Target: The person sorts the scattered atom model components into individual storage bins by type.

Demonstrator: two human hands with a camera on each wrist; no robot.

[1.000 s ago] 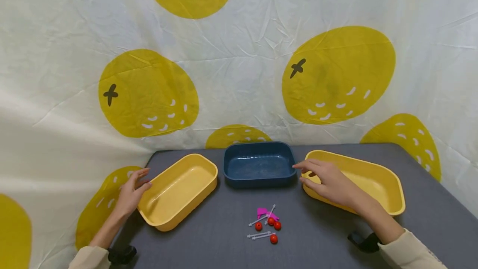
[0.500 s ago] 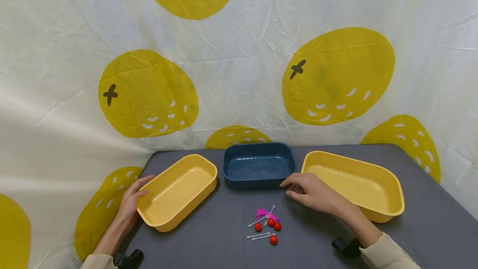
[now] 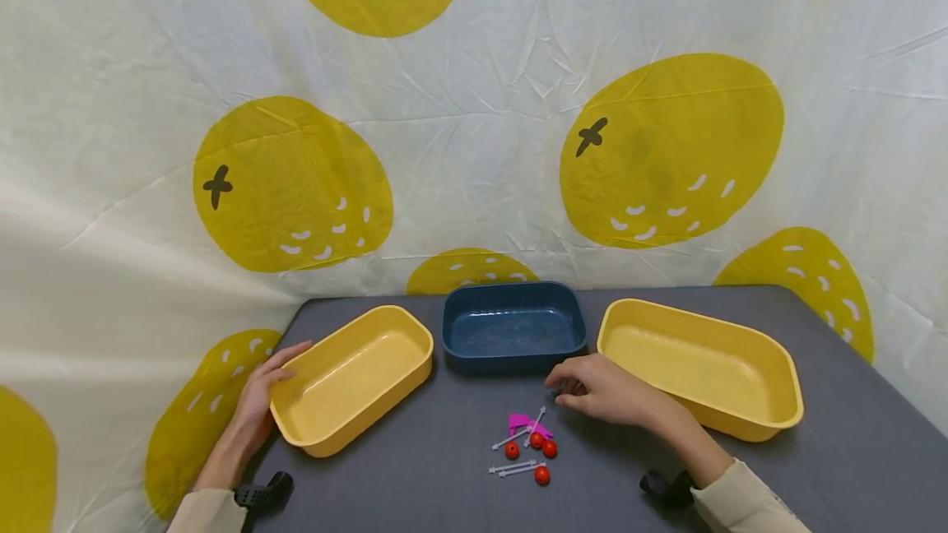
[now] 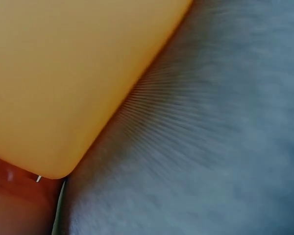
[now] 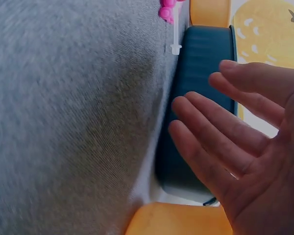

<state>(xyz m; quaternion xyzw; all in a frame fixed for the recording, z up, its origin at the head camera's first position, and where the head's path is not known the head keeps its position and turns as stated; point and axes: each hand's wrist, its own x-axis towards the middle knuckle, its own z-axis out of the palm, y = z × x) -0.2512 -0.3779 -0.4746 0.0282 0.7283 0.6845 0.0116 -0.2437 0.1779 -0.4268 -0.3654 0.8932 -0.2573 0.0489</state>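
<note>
At the left, a yellow plastic tray stands slanted on the table. My left hand holds its outer left rim, thumb over the edge and fingers along the outside. The left wrist view shows the tray's wall close up, with part of the hand in the lower left corner. My right hand hovers in front of a dark blue tray, fingers loosely bent and nothing in them. Below it lie red beads, thin grey rods with knobbed ends and a small pink piece.
A second yellow tray stands to the right, near the right forearm. The blue tray is between the two yellow ones at the back. Behind the grey table hangs a white cloth with yellow fruit prints.
My right hand has moved left and nearer, away from the right yellow tray. My left hand has come onto the left tray's rim, and that tray has shifted very slightly.
</note>
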